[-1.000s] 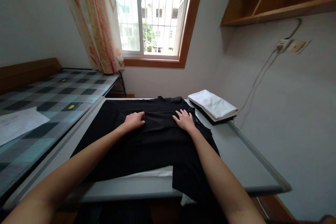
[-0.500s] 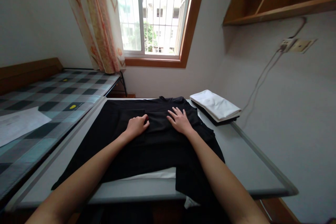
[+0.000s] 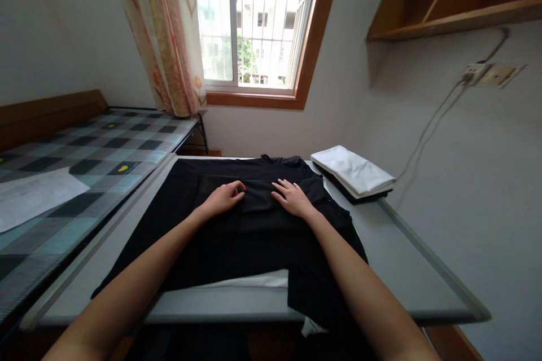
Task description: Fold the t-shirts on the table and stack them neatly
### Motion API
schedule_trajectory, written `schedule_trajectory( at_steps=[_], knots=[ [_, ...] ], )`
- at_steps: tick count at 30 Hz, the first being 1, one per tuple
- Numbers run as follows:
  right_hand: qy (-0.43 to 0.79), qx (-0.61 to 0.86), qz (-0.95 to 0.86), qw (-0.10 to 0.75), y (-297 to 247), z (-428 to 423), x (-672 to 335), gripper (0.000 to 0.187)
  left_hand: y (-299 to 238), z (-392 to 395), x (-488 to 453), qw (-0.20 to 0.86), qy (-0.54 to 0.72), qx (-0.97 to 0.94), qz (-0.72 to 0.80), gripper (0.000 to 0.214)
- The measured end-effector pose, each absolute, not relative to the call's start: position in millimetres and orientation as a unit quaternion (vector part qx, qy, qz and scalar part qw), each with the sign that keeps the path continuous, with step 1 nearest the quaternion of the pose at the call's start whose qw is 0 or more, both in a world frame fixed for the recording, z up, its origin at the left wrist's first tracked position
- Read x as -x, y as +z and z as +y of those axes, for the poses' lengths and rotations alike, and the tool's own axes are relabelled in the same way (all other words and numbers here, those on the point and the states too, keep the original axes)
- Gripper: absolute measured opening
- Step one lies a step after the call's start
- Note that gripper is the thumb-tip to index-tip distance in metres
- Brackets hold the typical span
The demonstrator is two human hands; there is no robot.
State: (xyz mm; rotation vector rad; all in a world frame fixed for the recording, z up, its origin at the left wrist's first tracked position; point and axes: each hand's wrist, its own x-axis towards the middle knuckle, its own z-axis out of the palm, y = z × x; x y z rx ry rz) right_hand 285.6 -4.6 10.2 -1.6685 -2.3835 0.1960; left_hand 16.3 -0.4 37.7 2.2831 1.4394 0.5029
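Observation:
A black garment (image 3: 220,254), seemingly a shirt, lies spread over the white table (image 3: 406,271), with one part hanging over the front edge. On its upper middle rests my left hand (image 3: 223,198), fingers bent and thumb apart from them, with no cloth visibly pinched. My right hand (image 3: 293,198) lies palm down on the same cloth a little to the right, its fingers spread. Some white fabric (image 3: 262,279) shows from beneath the garment's near edge.
Folded white cloth (image 3: 353,170) sits on dark cloth at the table's back right. To the left is a bed with a checked mattress (image 3: 148,146) and a paper sheet (image 3: 38,196). A window, a curtain (image 3: 169,39) and a wall shelf (image 3: 457,17) surround the table.
The fingers of my left hand have loosened from a tighter curl, and the thumb now stands apart. My right hand stays on the cloth, having shifted slightly. The whole view has swung a little.

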Motion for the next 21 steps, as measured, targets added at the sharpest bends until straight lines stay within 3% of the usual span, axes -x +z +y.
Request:
schedule_trajectory(
  at_steps=[3,6,12,21],
  knots=[
    [0.066,0.567,-0.813,0.117,9.9,-4.8,-286.0,0.06,38.4,-1.7,-16.0,0.095,0.233,-0.811,0.528,0.034],
    [0.068,0.567,-0.812,0.119,9.4,-4.6,-286.3,0.059,30.1,-2.0,-16.4,0.019,0.196,-0.818,0.541,0.051],
    [0.069,0.569,-0.811,0.119,7.3,-2.9,-286.7,0.059,8.1,1.1,-22.5,0.02,0.086,-0.814,0.574,0.064],
    [0.07,0.568,-0.811,0.118,7.9,-3.3,-286.8,0.059,39.8,18.4,14.7,0.026,0.173,-0.786,0.592,0.063]
  ],
)
